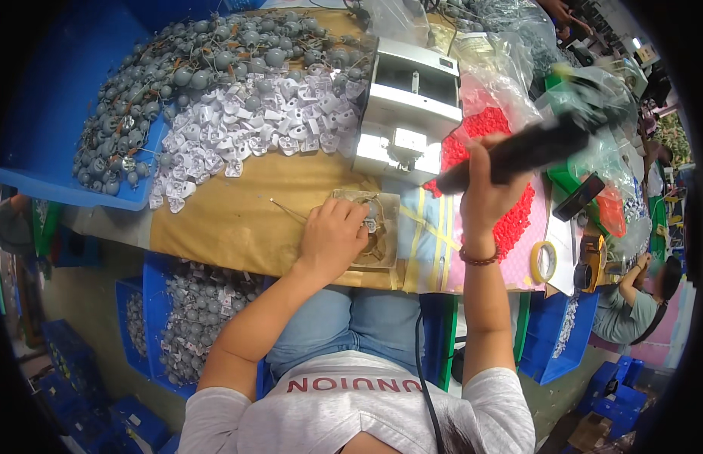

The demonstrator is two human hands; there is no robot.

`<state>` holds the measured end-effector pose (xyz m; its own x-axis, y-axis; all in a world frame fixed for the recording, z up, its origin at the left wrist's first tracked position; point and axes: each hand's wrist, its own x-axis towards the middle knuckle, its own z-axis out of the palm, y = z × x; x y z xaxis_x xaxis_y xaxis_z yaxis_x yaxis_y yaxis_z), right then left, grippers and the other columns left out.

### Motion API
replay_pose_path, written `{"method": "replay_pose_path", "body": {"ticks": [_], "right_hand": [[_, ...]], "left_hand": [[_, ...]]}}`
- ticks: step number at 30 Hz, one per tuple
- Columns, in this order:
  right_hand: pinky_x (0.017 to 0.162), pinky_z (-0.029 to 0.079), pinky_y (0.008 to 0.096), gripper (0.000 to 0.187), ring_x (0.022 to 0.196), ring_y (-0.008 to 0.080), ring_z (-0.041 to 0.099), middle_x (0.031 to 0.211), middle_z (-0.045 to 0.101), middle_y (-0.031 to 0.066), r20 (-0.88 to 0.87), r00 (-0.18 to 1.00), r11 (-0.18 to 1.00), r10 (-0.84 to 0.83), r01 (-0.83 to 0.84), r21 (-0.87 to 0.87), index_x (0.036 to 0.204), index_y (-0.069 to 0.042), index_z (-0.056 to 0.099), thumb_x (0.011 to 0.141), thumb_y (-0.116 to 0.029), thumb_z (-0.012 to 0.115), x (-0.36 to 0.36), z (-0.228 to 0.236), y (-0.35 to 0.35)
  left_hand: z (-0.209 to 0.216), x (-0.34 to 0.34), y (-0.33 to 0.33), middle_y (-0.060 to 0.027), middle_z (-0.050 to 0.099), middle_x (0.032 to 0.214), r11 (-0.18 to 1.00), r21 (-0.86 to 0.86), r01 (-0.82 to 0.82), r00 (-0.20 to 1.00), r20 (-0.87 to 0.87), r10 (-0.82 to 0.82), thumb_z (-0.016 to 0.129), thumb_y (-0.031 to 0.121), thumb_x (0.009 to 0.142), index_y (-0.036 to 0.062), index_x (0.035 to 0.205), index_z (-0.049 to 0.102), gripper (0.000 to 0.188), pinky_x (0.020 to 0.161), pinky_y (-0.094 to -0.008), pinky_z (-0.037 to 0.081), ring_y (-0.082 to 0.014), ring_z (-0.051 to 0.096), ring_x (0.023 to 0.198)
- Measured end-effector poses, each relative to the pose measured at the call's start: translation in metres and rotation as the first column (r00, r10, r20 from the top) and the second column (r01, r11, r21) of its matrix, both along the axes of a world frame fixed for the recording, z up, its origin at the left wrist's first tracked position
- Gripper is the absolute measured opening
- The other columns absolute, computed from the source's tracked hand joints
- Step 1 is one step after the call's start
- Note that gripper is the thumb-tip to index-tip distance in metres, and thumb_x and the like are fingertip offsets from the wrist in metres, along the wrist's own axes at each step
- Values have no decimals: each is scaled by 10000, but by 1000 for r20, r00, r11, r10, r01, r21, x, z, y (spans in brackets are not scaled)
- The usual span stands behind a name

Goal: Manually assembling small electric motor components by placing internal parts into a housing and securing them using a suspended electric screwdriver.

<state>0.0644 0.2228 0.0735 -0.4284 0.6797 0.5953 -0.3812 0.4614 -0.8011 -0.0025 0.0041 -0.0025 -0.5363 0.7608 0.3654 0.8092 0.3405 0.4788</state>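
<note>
Tan sheeting [222, 231] covers much of the worktable, its near edge at the person's jeans-clad lap; below that edge, to the left, a blue bin [156, 310] holds grey and white parts. Close to the edge sits a small clear tray [389, 246], and in it are a grey ball [373, 206] and a white piece [371, 225] at the fingertips. The left hand [336, 234] lies over the tray's left side with its fingers bent; whether they pinch these parts or only touch them, one cannot tell. A thin strand [287, 210] sticks out left of that hand. Raised over the table, the right hand [491, 185] is closed around a long black tool [544, 147], tilted and blurred. Near the right forearm lies a yellow tape roll [535, 262], and red pieces [515, 227] spread behind the hand. Beyond the tray stands a white machine [412, 117], with white parts [245, 125] heaped to its left and grey balls [200, 76] piled behind them. Well apart, at far right, is a co-worker [624, 312].
</note>
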Motion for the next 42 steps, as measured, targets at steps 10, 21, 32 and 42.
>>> {"method": "replay_pose_path", "body": {"ticks": [10, 21, 32, 42], "right_hand": [[611, 516, 260, 349, 648, 120, 636, 779, 642, 38, -3, 971, 966, 240, -239, -103, 1125, 5, 501, 856, 25, 722, -74, 38, 2], [611, 510, 250, 391, 675, 84, 612, 805, 625, 8, 172, 875, 860, 453, -378, -342, 1100, -19, 516, 804, 30, 765, -35, 20, -53], [629, 512, 265, 185, 690, 120, 625, 804, 644, 47, 13, 890, 862, 456, -438, -255, 974, 3, 577, 846, 81, 686, -20, 1, -74], [636, 510, 259, 442, 707, 122, 622, 840, 642, 65, 136, 884, 893, 448, -436, -109, 1217, 33, 463, 838, 82, 685, -12, -1, -77]], "left_hand": [[1, -1, 3, -83, 635, 962, 1000, 18, 19, 1000, 24, -19, 741, 143, 760, 94, 1077, 663, 330, 814, -430, 492, -306, 599, 935], [-1, -1, 1, -84, 631, 965, 999, 34, 15, 1000, 11, -15, 746, 150, 756, 87, 1073, 653, 336, 808, -440, 494, -310, 600, 944], [-3, -2, 2, -80, 602, 957, 1000, 11, 3, 1000, 11, -3, 751, 156, 728, 78, 1056, 630, 359, 785, -448, 491, -301, 587, 941], [-3, -3, 3, -45, 568, 916, 998, 61, 1, 1000, -8, -1, 722, 143, 743, 128, 1026, 621, 301, 776, -419, 474, -266, 582, 929]]}}
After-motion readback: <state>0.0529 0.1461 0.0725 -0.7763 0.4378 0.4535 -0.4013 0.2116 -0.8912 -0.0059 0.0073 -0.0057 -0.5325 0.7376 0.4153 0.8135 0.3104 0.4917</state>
